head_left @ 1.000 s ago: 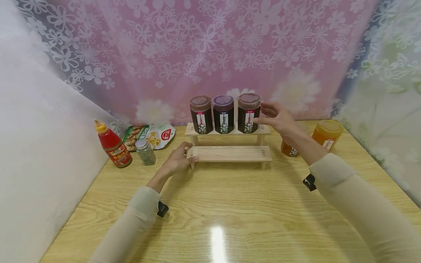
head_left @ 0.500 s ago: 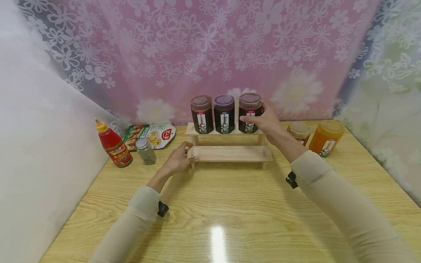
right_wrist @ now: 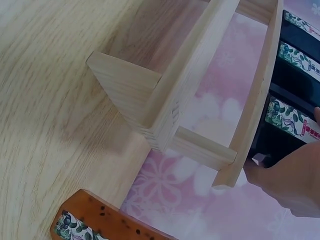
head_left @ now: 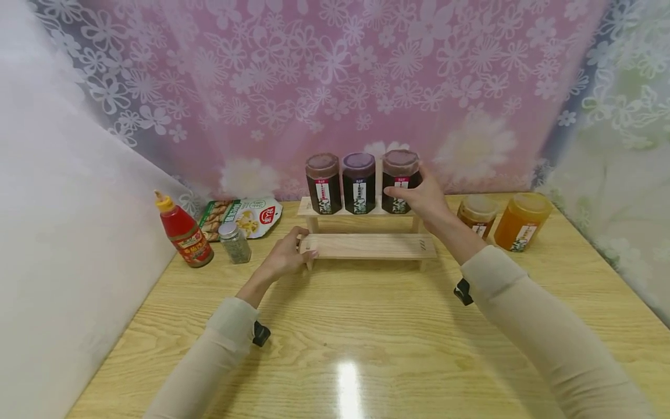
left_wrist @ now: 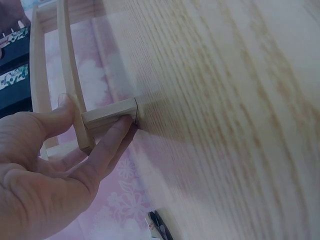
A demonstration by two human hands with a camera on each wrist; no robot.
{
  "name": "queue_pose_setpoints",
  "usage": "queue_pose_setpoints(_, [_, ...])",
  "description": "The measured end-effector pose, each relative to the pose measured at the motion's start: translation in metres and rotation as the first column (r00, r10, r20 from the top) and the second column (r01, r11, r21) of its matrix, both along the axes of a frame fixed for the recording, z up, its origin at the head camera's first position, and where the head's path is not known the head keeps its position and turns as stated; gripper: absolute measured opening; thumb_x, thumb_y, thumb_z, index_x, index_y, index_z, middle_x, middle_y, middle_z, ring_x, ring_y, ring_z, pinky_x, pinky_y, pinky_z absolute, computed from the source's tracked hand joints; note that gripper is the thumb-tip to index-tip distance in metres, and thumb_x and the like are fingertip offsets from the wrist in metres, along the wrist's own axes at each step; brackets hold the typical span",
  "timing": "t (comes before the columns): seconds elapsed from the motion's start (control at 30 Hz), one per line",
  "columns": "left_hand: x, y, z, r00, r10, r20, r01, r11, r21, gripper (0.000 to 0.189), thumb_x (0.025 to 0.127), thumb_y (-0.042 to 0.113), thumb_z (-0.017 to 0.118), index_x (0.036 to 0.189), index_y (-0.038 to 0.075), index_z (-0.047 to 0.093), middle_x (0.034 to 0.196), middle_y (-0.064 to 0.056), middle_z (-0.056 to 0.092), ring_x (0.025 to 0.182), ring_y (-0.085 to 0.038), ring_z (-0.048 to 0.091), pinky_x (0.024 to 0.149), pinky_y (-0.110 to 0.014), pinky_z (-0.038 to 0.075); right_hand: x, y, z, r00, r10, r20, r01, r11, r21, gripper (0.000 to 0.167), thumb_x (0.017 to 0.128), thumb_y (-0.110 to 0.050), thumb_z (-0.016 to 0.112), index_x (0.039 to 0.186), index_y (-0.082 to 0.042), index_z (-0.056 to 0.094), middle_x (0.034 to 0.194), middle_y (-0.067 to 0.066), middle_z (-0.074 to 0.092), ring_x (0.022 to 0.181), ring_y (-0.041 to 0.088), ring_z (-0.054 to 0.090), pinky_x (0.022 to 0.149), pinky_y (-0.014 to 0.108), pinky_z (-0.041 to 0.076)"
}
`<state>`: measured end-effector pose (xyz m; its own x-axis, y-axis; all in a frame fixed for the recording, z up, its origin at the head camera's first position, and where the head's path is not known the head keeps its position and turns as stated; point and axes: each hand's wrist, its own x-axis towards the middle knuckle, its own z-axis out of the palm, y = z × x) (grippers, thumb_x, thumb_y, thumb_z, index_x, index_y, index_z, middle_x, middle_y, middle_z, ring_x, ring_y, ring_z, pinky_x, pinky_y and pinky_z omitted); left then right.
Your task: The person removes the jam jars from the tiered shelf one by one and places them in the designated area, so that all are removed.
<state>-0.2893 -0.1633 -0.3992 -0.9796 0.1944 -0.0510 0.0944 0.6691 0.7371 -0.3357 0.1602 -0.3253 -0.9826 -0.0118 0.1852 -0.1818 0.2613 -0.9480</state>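
Observation:
A two-tier wooden rack [head_left: 369, 245] stands against the curtain, with three dark jars lined up on its upper tier. My right hand [head_left: 433, 201] grips the rightmost jar [head_left: 401, 166], thumb across its label and fingers behind its right side. The middle jar [head_left: 359, 195] has a purplish lid; the left jar [head_left: 323, 195] has a brownish one. At the lower tier's left end my left hand [head_left: 285, 256] holds the board, thumb on the front edge. In the left wrist view, the fingers [left_wrist: 112, 142] lie along the rack's leg [left_wrist: 111, 114].
Right of the rack stand a brown jar [head_left: 477, 215] and an orange jar [head_left: 522, 222]. On the left are a red sauce bottle [head_left: 185, 235], a small spice jar [head_left: 235, 244] and a food pouch [head_left: 256, 216]. A pink flowered curtain [head_left: 335, 87] hangs behind the table [head_left: 324, 331].
My right hand has moved left from beside the rightmost jar and taken hold of it, uncovering the brown jar behind the arm. The left hand keeps its hold on the rack.

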Motion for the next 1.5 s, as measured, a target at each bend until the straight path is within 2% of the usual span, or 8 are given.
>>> queue_pose_setpoints(0.17, [0.0, 0.001, -0.001, 1.0, -0.006, -0.006, 0.006, 1.0, 0.004, 0.059, 0.1, 0.018, 0.072, 0.149, 0.003, 0.043, 0.13, -0.029, 0.064, 0.097, -0.029, 0.071, 0.09, -0.042, 0.054, 0.005, 0.004, 0.002, 1.0, -0.02, 0.015, 0.019, 0.999, 0.041, 0.084, 0.087, -0.02, 0.086, 0.158, -0.013, 0.041, 0.161, 0.015, 0.042, 0.151, 0.034, 0.034, 0.122, 0.053, 0.029])
queue_pose_setpoints(0.37, [0.0, 0.0, 0.001, 1.0, -0.008, -0.013, 0.008, 1.0, -0.008, 0.06, 0.101, 0.02, 0.072, 0.15, 0.003, 0.043, 0.134, -0.03, 0.062, 0.115, -0.037, 0.066, 0.097, -0.048, 0.052, 0.016, 0.011, 0.005, 1.0, -0.024, 0.017, 0.022, 0.998, 0.064, 0.09, 0.086, -0.022, 0.087, 0.162, -0.019, 0.037, 0.165, 0.01, 0.037, 0.156, 0.031, 0.023, 0.123, 0.057, 0.024])
queue_pose_setpoints(0.5, [0.0, 0.0, 0.001, 1.0, -0.01, -0.012, 0.01, 1.0, -0.015, 0.059, 0.101, 0.022, 0.071, 0.15, 0.003, 0.043, 0.135, -0.029, 0.062, 0.121, -0.038, 0.063, 0.1, -0.05, 0.051, 0.024, 0.017, 0.004, 0.999, -0.02, 0.034, 0.017, 0.998, 0.068, 0.09, 0.087, -0.025, 0.087, 0.162, -0.019, 0.037, 0.163, 0.011, 0.04, 0.155, 0.032, 0.027, 0.122, 0.056, 0.028])
queue_pose_setpoints(0.8, [0.0, 0.0, -0.001, 1.0, -0.007, -0.007, 0.007, 1.0, -0.003, 0.058, 0.1, 0.02, 0.072, 0.149, 0.004, 0.045, 0.133, -0.029, 0.063, 0.116, -0.036, 0.065, 0.096, -0.047, 0.053, 0.04, 0.03, 0.004, 0.997, 0.023, 0.072, -0.023, 1.0, -0.008, 0.08, 0.087, -0.019, 0.087, 0.155, -0.009, 0.046, 0.148, 0.018, 0.054, 0.139, 0.032, 0.049, 0.116, 0.049, 0.039])
queue_pose_setpoints(1.03, [0.001, 0.001, 0.0, 1.0, -0.006, -0.005, 0.006, 1.0, -0.005, 0.058, 0.1, 0.021, 0.072, 0.149, 0.004, 0.044, 0.133, -0.028, 0.063, 0.115, -0.036, 0.066, 0.095, -0.047, 0.053, 0.053, 0.042, 0.004, 0.996, 0.042, 0.083, -0.042, 0.999, 0.003, 0.084, 0.087, -0.021, 0.087, 0.157, -0.012, 0.042, 0.152, 0.016, 0.051, 0.143, 0.03, 0.045, 0.117, 0.05, 0.038])
queue_pose_setpoints(1.27, [0.002, 0.001, 0.001, 1.0, -0.011, -0.011, 0.011, 1.0, -0.006, 0.058, 0.101, 0.021, 0.071, 0.149, 0.003, 0.044, 0.131, -0.029, 0.064, 0.115, -0.036, 0.066, 0.095, -0.047, 0.053, 0.067, 0.054, -0.002, 0.999, 0.027, 0.032, -0.028, 0.998, 0.05, 0.079, 0.088, -0.024, 0.087, 0.155, -0.011, 0.046, 0.146, 0.013, 0.052, 0.132, 0.026, 0.05, 0.105, 0.038, 0.046])
queue_pose_setpoints(1.4, [0.001, 0.001, 0.0, 1.0, -0.012, -0.01, 0.012, 1.0, -0.012, 0.058, 0.101, 0.022, 0.071, 0.149, 0.003, 0.044, 0.133, -0.029, 0.063, 0.117, -0.037, 0.064, 0.097, -0.048, 0.052, 0.072, 0.062, -0.004, 0.999, 0.005, 0.041, -0.008, 0.997, 0.081, 0.082, 0.088, -0.029, 0.087, 0.156, -0.014, 0.045, 0.14, 0.009, 0.055, 0.113, 0.018, 0.054, 0.087, 0.028, 0.049])
queue_pose_setpoints(1.5, [0.0, 0.0, 0.0, 1.0, -0.009, -0.009, 0.009, 1.0, -0.016, 0.058, 0.101, 0.022, 0.071, 0.149, 0.004, 0.044, 0.134, -0.029, 0.062, 0.121, -0.039, 0.062, 0.099, -0.05, 0.051, 0.075, 0.069, -0.005, 0.999, 0.001, 0.045, -0.005, 0.996, 0.089, 0.08, 0.088, -0.03, 0.086, 0.155, -0.014, 0.045, 0.135, 0.004, 0.056, 0.105, 0.01, 0.053, 0.08, 0.02, 0.049])
